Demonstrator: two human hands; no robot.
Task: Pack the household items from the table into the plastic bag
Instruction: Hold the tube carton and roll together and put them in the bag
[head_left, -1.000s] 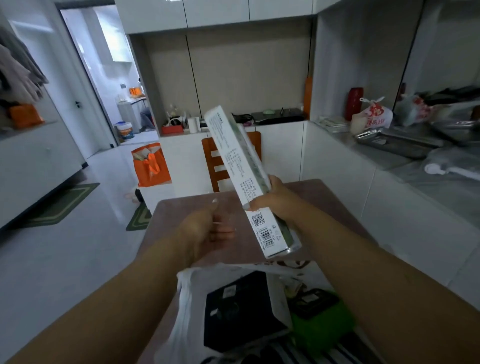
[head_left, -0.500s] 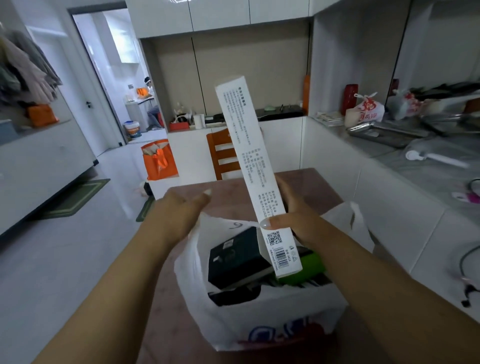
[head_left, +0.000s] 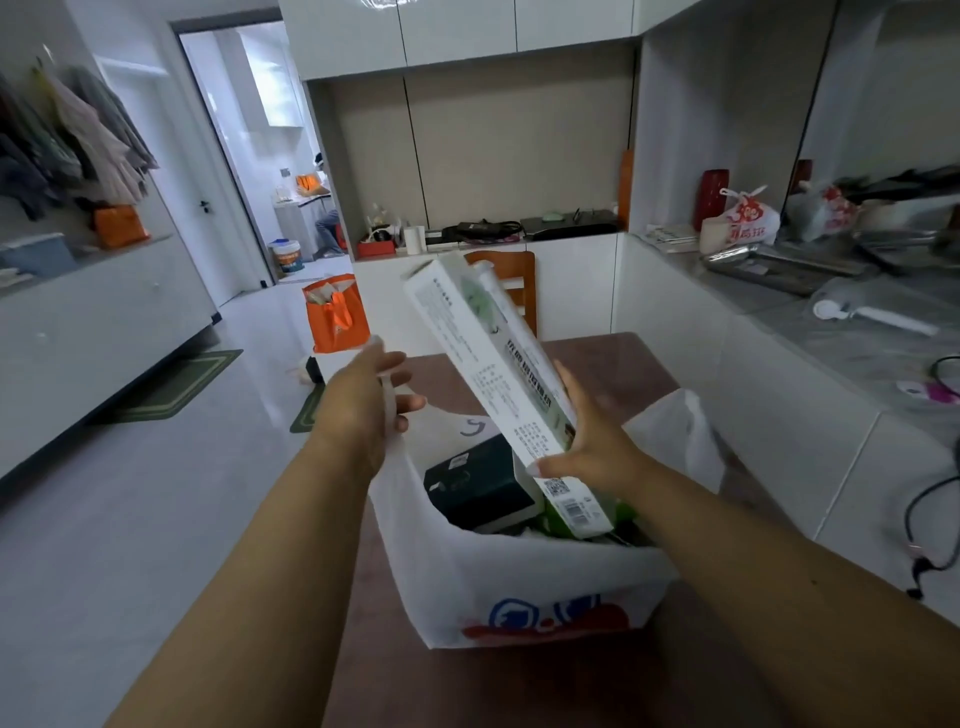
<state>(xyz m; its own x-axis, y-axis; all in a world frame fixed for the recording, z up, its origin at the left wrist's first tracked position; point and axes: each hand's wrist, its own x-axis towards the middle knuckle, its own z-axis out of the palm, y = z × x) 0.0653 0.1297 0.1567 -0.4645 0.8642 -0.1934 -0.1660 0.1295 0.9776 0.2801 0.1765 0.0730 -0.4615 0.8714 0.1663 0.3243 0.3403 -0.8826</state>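
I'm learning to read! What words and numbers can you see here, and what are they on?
Nothing here is sharp enough to quote.
On the long white box: rows of small print, a QR code and a barcode, all too small to read.
On the plastic bag: a blue and red logo, blurred.
On the dark box: a small label, unreadable.
On the tied bag on the counter: red characters, blurred.
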